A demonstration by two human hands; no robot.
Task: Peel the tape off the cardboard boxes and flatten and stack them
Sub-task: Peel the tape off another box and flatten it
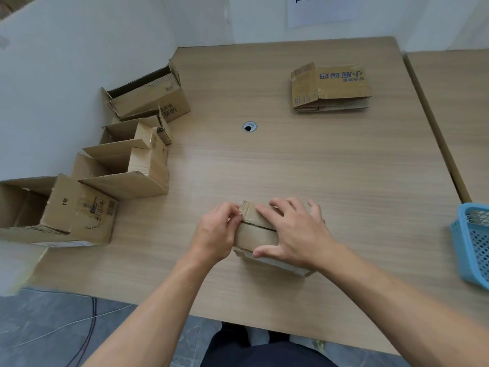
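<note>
On the light wooden table (344, 168), a small closed brown cardboard box (251, 235) sits at lower centre of the frame, the left hand (215, 234) pinching its left end, the right hand (293, 234) spread flat over its top. A row of open brown cardboard boxes (127, 170) lines the left edge. A stack of flattened cardboard boxes (330, 87) lies upper right, and a blue plastic basket (473, 245) is at the right edge.

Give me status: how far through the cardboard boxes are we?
Done: a flattened stack lies far right on the table. In hand: the right hand presses on a small box, still closed, while the left hand pinches what looks like tape at its top seam. Left: that box, plus four open boxes standing unflattened on the left.
</note>
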